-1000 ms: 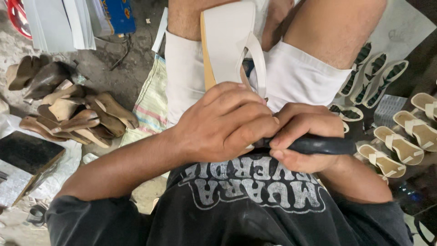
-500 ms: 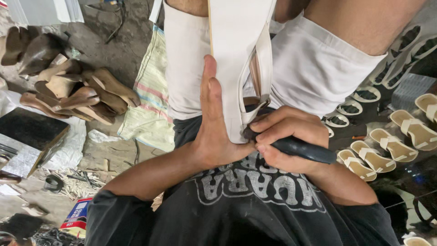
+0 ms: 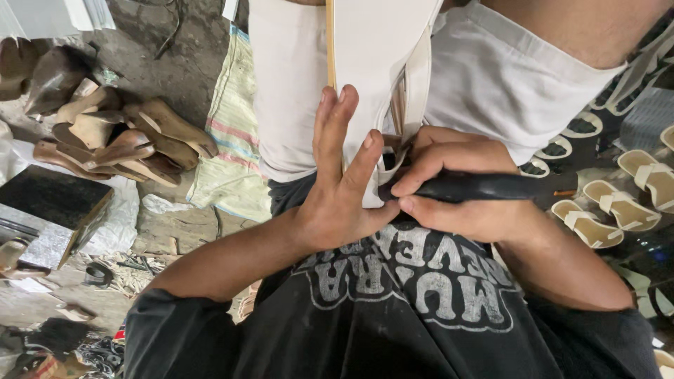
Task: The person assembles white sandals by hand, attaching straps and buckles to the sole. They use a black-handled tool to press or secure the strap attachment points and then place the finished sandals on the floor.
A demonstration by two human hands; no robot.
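Bracing the white sandal [image 3: 372, 63] at centre top of the frame with the left hand [image 3: 340, 189], fingers spread wide and flat against the sole's edge, none curled round it; gripping the black-handled tool [image 3: 484, 187] in the right hand [image 3: 463, 189], fingers wrapped tight about the handle, tip hidden where strap meets sole; best done, by the look of it, with the sole pressed steady between the knees, palm kept clear of the hidden tip, pressure short and controlled so the strap [image 3: 418, 84] stays unmarked; resting upright against white shorts [image 3: 505, 77], heel end toward the hands; showing a smooth pale sole, a tan edge line down its left side, a narrow white strap looping at the right; piled brown wooden lasts [image 3: 119, 133] at upper left; finished pale sandals [image 3: 618, 196] ranged at right.
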